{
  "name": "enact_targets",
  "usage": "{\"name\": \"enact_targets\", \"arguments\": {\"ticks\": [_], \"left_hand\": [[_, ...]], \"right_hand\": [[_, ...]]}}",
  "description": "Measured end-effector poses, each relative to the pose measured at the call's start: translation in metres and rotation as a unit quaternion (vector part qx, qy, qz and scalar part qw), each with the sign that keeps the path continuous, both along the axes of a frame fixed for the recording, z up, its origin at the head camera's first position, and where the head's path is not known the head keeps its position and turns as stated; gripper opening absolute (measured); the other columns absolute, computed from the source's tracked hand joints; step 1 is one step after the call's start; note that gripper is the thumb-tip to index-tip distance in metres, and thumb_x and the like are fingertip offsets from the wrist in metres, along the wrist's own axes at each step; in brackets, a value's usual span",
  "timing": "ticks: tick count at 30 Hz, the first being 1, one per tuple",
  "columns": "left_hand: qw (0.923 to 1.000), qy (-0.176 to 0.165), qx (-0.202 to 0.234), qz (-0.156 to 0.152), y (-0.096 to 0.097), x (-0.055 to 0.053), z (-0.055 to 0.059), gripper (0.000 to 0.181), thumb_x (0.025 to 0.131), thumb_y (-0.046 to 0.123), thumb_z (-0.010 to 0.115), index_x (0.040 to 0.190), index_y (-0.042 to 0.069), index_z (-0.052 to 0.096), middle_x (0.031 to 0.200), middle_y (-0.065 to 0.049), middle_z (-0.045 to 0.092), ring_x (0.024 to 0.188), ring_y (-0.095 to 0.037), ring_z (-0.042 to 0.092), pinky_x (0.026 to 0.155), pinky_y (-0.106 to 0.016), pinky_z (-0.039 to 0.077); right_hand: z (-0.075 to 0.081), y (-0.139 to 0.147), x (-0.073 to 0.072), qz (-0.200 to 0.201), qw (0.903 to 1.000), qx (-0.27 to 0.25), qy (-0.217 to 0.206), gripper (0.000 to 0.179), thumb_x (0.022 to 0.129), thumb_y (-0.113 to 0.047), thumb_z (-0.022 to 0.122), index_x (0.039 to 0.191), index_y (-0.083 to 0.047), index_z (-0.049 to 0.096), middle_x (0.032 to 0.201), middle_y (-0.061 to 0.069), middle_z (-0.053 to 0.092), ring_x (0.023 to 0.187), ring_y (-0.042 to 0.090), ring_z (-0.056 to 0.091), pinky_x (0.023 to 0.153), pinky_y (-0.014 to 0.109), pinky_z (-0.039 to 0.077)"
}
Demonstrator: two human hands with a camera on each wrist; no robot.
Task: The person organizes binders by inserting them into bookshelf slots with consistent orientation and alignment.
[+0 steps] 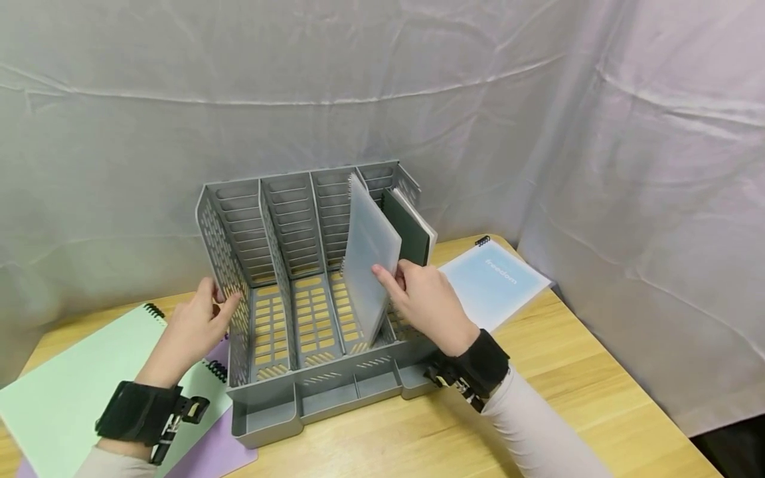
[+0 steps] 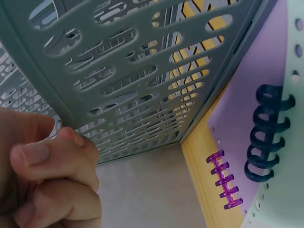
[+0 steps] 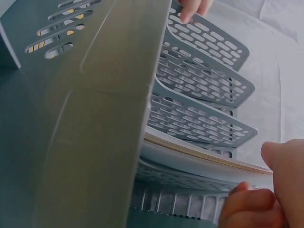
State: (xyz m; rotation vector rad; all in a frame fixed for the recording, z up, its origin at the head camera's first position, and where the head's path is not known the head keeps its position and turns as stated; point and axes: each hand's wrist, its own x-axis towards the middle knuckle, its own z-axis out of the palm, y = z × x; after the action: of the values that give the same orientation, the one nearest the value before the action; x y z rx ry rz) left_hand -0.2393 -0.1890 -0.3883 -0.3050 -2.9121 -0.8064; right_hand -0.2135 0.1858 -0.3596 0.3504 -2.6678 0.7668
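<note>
A grey desktop file rack (image 1: 325,385) with perforated dividers stands on the table. My left hand (image 1: 200,325) holds the front edge of its left side wall (image 2: 118,71), thumb on the inner side. My right hand (image 1: 433,305) pinches the front edge of a coil-bound notebook (image 1: 370,245) with a translucent pale-blue cover. The notebook stands upright in the third compartment from the left, its coil toward the back. In the right wrist view its page edges (image 3: 204,156) lie between thumb and fingers. A dark green notebook (image 1: 406,229) stands in the rightmost compartment.
A light blue notebook (image 1: 493,279) marked "freedom" lies right of the rack. Left of it, pale green notebooks (image 1: 78,365) overlap purple ones (image 1: 218,451). Small open trays (image 1: 329,400) run along the rack's front. A grey cloth (image 1: 287,133) hangs behind.
</note>
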Motion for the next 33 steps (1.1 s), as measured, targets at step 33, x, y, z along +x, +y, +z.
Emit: {"name": "enact_targets", "arguments": {"ticks": [33], "left_hand": [[0.9985,-0.048,0.027,0.004,0.006,0.04,-0.015,0.034,0.113,0.035,0.053,0.109,0.006,0.037,0.066,0.001,0.044,0.055,-0.015,0.045,0.051,-0.029,0.035]], "right_hand": [[-0.001,0.069,0.021,-0.055,0.9968,-0.043,-0.04,0.049,0.113,-0.053,0.046,0.087,-0.013,0.057,0.066,0.0,0.044,0.06,0.017,0.044,0.062,0.032,0.035]]}}
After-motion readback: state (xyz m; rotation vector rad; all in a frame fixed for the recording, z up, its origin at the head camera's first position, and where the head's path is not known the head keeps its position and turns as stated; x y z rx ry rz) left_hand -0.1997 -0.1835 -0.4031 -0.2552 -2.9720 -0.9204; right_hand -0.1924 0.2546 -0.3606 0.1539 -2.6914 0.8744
